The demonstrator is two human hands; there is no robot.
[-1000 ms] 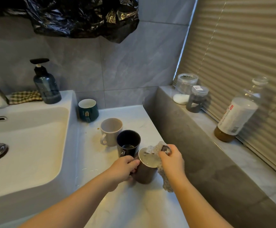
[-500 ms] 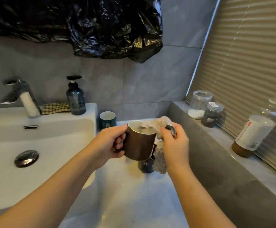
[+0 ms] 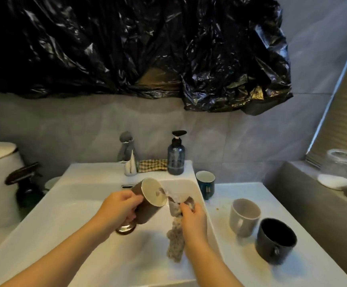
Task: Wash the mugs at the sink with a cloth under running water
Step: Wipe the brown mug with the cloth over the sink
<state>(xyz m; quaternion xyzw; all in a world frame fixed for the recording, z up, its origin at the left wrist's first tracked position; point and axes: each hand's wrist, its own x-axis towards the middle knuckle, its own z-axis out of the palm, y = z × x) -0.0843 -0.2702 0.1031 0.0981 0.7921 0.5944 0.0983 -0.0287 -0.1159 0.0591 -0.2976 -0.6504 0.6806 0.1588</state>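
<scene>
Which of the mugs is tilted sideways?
The brown mug with cream inside, gripped by the left hand; the teal mug, beige mug and black mug stand upright.

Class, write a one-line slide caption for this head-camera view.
Left hand holds a brown mug tilted over the sink while the right hand grips a cloth beside its rim.

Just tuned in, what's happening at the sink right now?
A person is at the sink, mid-wash. The left hand holds the brown mug tilted over it, mouth turned toward the right hand, which grips the cloth beside the rim, its tail hanging down. No water stream shows from the tap. The teal mug, beige mug and black mug stand on the counter to the right.
</scene>
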